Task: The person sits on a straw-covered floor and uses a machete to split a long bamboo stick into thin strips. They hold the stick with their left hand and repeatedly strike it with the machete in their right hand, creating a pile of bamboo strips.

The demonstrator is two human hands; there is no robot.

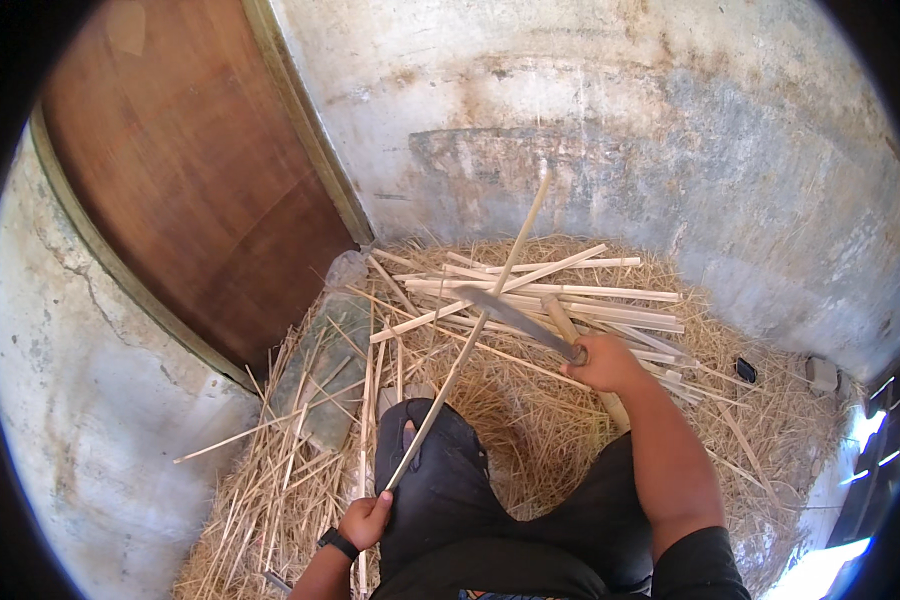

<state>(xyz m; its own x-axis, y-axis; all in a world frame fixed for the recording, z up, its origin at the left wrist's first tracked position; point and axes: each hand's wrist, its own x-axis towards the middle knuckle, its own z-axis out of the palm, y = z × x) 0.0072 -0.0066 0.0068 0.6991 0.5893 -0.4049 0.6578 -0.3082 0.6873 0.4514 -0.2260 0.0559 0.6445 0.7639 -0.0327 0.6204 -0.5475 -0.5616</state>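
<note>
My left hand (367, 519), with a black band on its wrist, is closed round the lower end of a long bamboo strip (453, 383). The strip slants up and away across my left knee, its far end in front of the wall. My right hand (606, 364) grips the handle of a machete (515, 320). Its blade points to the left and reaches the strip near the middle; whether it touches cannot be told. A thicker piece of bamboo (559, 317) lies below the blade and runs under my right hand.
Split bamboo strips (610, 292) lie piled ahead of me on shavings (510, 430). Thin strips (280, 500) cover the floor at left, beside a greenish slab (322, 375). A brown door (200, 170) and a stained wall (610, 130) stand behind. A small black object (746, 370) lies at right.
</note>
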